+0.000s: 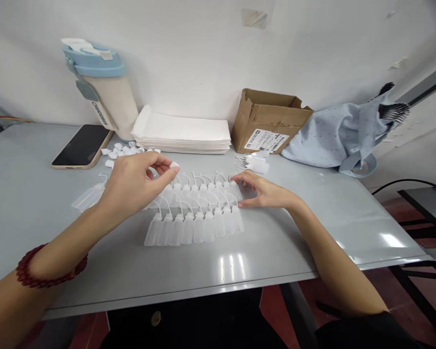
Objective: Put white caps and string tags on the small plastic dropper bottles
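Observation:
Two rows of small translucent squeeze bottles (196, 220) lie side by side on the grey table (39, 228), each with a thin looped tether at its neck. My left hand (136, 182) hovers above the rows' left end and pinches a small white cap (174, 165) between thumb and forefinger. My right hand (263, 190) rests at the right end of the back row, its fingers curled around the last bottle (235, 189) there. A red bead bracelet (47, 271) circles my left wrist.
Loose white caps (121, 151) lie near a phone (82, 145) and a blue-lidded tumbler (107, 89). A stack of white bags (183, 131), an open cardboard box (267, 121), a few more bottles (256, 164) and a blue cloth bag (345, 135) line the back. One bottle (89, 196) lies apart at left.

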Demonstrator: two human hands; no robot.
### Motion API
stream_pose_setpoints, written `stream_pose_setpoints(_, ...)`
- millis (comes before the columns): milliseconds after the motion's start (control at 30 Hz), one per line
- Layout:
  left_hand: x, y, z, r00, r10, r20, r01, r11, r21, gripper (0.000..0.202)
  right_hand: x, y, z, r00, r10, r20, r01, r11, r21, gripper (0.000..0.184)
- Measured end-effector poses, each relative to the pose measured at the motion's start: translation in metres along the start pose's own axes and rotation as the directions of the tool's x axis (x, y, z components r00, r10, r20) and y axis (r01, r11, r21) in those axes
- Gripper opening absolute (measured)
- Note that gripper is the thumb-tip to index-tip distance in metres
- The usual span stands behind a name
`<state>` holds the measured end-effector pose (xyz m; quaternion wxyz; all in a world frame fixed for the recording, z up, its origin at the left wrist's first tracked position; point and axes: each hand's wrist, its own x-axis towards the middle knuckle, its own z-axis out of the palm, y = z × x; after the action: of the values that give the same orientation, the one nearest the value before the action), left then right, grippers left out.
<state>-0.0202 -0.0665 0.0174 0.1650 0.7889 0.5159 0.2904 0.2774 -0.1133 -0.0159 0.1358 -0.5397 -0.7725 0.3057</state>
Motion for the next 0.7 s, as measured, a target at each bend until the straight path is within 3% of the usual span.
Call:
stream_pose_setpoints(167, -0.003, 0.002, 0.002, 0.999, 0.034, -0.009, -0.034, 0.999, -0.023, 0.02, -0.001, -0.001, -0.001, 0.994, 0.104, -0.038, -0.1, 0.992, 0.079, 0.049)
stream_pose_setpoints(267, -0.006, 0.004, 0.003, 0.999, 0.033, -0.019, -0.034, 0.998, -0.046, 0.02, -0.001, -0.001, -0.003, 0.981, 0.152, -0.123, -0.115, 0.956, 0.269, 0.048)
stream_pose_setpoints(433, -0.011, 0.006, 0.005, 0.999, 0.042, -0.024, -0.045, 0.991, -0.122, 0.019, 0.003, -0.002, -0.002, 0.937, 0.223, -0.269, 0.015, 0.743, 0.669, 0.055)
stream_pose_setpoints(600, -0.013, 0.006, 0.007, 0.998, 0.064, -0.008, -0.064, 0.985, -0.158, 0.019, 0.005, -0.01, 0.0, 0.904, 0.238, -0.354, 0.151, 0.597, 0.788, 0.05)
stream_pose_setpoints(700, -0.014, 0.007, 0.009, 0.996, 0.087, 0.006, -0.084, 0.976, -0.2, 0.02, 0.004, -0.021, 0.003, 0.883, 0.27, -0.384, 0.167, 0.584, 0.794, 0.034)
